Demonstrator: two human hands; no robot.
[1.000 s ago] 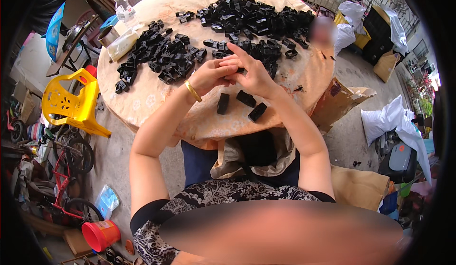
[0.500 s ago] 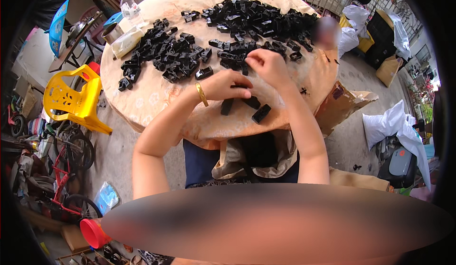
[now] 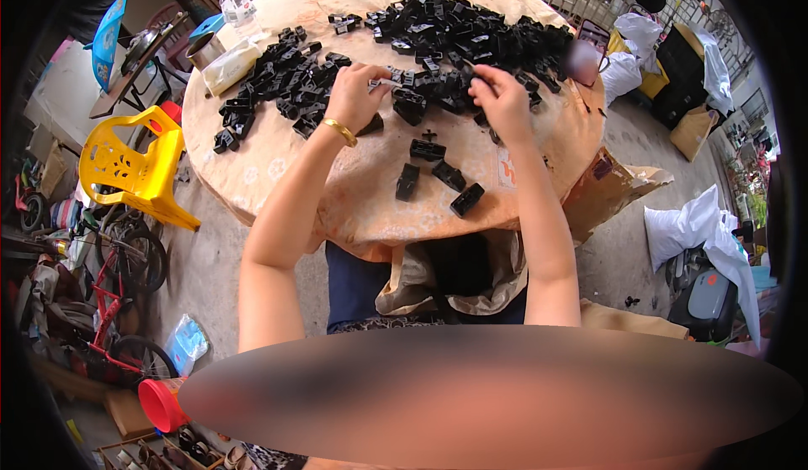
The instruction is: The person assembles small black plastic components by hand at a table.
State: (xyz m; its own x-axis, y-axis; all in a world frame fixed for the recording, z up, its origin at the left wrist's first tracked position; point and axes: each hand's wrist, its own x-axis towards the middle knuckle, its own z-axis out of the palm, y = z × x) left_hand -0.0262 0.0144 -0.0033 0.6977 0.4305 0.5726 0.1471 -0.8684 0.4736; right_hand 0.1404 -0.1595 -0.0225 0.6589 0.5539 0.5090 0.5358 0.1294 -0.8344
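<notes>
At the near edge of the left pile of black plastic parts (image 3: 273, 91), my left hand (image 3: 357, 100) has its thumb and fingers pinched around a small piece, mostly hidden by the fingertips. A gold bangle (image 3: 340, 131) circles that wrist. My right hand (image 3: 503, 104) is closed at the front of the larger heap of black plastic parts (image 3: 454, 28); what its fingertips grip is too small to name. Between my forearms several separate black parts lie on the cloth, one of them a block-shaped part (image 3: 467, 201). Beyond them sits a tiny black cross-shaped piece (image 3: 429, 135).
The round table wears a peach patterned tablecloth (image 3: 278, 188). A clear bottle (image 3: 236, 3), a metal cup (image 3: 204, 51) and a pale packet (image 3: 231, 68) stand at its far left. An open bag (image 3: 408, 281) hangs at my lap. A yellow chair (image 3: 139, 167) is left.
My left hand has moved farther and leftward, uncovering a black part and the small cross-shaped piece. My right hand has shifted right, to the front of the larger heap.
</notes>
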